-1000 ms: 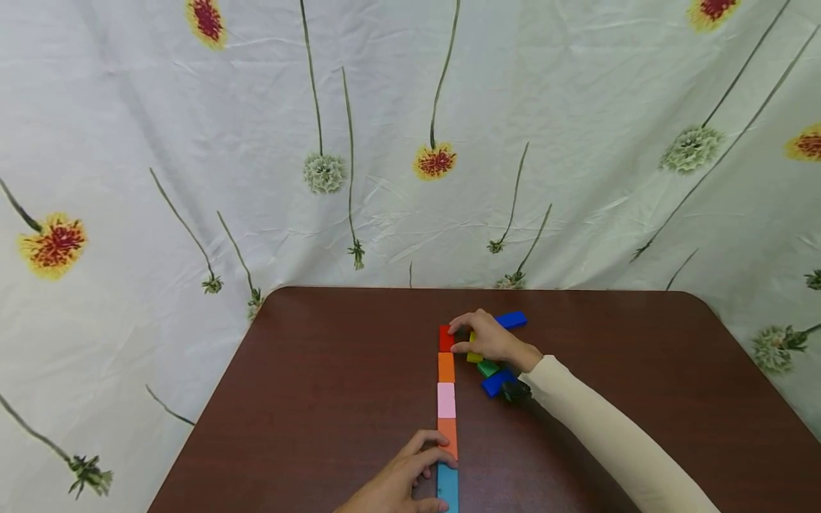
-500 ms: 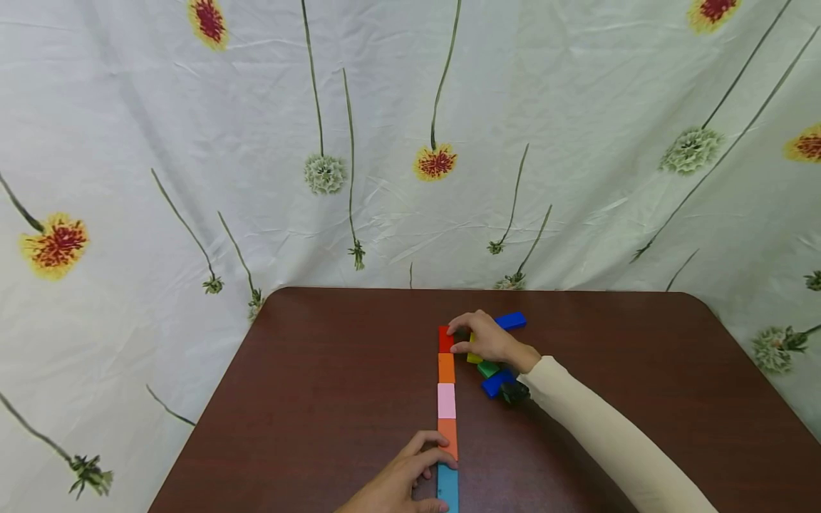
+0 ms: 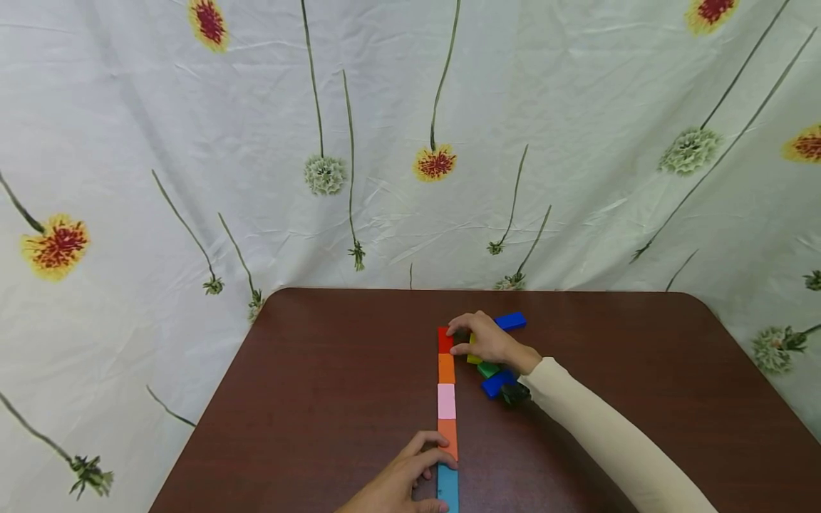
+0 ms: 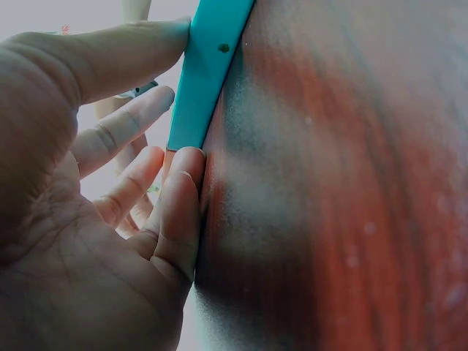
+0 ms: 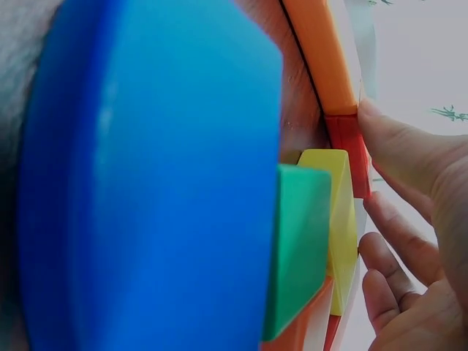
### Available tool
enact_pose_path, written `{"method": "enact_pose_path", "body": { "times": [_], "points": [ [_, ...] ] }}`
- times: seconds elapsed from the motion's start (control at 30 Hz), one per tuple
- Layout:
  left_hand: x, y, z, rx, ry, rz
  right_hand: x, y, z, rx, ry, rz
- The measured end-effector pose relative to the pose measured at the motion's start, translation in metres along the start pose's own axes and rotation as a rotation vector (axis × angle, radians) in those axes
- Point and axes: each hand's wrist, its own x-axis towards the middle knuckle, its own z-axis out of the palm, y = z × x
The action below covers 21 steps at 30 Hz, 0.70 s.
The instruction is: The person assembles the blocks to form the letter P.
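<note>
A straight row of flat blocks runs away from the person. It has a light blue block (image 3: 447, 488) nearest, a coral block (image 3: 451, 431), a pink block (image 3: 446, 401), an orange block (image 3: 446, 368) and a red block (image 3: 445, 340) at the far end. My left hand (image 3: 410, 474) rests along the row's left side. Its thumb touches the light blue block (image 4: 208, 69); loosely bent fingers reach over the coral one. My right hand (image 3: 490, 338) holds the red block (image 5: 349, 150) between thumb and index fingertip, other fingers loosely curled.
Right of the row lie a yellow block (image 3: 473, 358), a green block (image 3: 488, 369) and a near blue block (image 3: 497, 383), partly under the right arm. Another blue block (image 3: 511, 320) lies farther back. A flowered cloth (image 3: 385, 214) hangs behind the brown table (image 3: 333, 385).
</note>
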Motion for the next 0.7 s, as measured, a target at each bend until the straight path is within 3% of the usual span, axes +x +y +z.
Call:
{"method": "enact_pose_path", "body": {
  "times": [0.33, 0.7],
  "points": [
    [0.0007, -0.0003, 0.0004, 0.004, 0.001, -0.021, -0.0035, 0.0052, -0.002, 0.003, -0.032, -0.049],
    [0.0011, 0.0012, 0.0002, 0.001, 0.0, -0.026, -0.0066, 0.0009, -0.0025, 0.024, -0.055, -0.024]
  ]
}}
